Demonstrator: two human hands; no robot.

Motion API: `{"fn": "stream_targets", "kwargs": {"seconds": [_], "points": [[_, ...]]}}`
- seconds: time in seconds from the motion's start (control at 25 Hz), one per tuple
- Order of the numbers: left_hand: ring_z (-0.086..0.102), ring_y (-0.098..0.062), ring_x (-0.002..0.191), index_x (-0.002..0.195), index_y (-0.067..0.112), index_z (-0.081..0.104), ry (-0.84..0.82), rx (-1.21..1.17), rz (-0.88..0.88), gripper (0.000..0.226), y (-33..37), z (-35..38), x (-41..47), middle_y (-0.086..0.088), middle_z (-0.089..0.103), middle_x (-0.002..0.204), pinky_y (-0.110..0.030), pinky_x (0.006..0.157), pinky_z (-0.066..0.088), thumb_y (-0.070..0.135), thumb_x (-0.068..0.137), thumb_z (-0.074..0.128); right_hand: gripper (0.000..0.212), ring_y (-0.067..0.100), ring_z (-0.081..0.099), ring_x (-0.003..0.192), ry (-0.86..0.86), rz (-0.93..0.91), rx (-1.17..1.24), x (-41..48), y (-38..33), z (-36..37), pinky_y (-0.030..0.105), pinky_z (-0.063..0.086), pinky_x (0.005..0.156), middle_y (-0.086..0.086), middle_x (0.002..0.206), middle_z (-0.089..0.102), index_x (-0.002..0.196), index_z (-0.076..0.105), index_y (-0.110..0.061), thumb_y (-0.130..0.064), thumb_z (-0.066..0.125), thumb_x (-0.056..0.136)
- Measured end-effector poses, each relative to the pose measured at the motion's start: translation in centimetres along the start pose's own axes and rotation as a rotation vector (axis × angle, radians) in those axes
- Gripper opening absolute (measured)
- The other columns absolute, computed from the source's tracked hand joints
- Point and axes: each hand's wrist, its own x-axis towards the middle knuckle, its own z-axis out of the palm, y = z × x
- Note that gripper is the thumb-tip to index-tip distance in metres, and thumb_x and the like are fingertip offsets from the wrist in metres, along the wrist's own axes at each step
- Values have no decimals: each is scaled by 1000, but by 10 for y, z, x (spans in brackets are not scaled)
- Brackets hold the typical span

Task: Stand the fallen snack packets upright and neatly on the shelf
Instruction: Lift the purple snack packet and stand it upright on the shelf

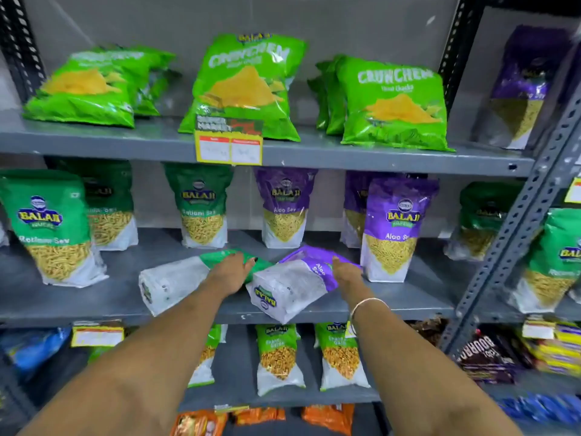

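Two snack packets lie flat on the middle shelf [94, 305]. The fallen green packet [176, 281] lies on its back, white bottom toward the front left. The fallen purple Aloo Sev packet [289, 284] lies beside it, its white bottom hanging over the shelf's front edge. My left hand [231, 272] rests palm-down on the green packet's top end, fingers spread. My right hand [347, 273] touches the purple packet's right side, fingers apart and not closed around it.
Upright green packets [50, 228] and upright purple packets [393, 228] stand along the same shelf, some behind the fallen ones. Crunchem bags [245, 83] fill the shelf above, with a yellow price tag [229, 149] on its edge. A perforated steel upright [515, 231] stands at right.
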Motion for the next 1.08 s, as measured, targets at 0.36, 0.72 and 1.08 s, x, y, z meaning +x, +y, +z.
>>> {"fn": "stream_targets", "kwargs": {"seconds": [0.36,0.72,1.08], "points": [[52,-34,120,138,3,38,-339,-422,-423,63,12,43,30,-20,45,142,-42,104,40,48,94,30,37,24,61,51,-502,169,451,16,24,18,15,47,32,6,59,63,73,56,-13,-46,51,89],[53,-29,103,115,11,50,-646,-709,-371,39,-4,43,44,-9,51,111,-40,103,39,39,87,56,15,22,62,57,-565,181,500,12,7,12,22,52,36,7,76,61,87,58,-10,-24,59,85],[55,-18,92,110,14,49,-686,-658,-170,42,9,38,58,0,60,94,-27,74,46,6,75,72,25,3,58,31,-286,-107,581,37,-19,15,15,47,34,-7,34,61,63,58,-6,16,66,72]]}}
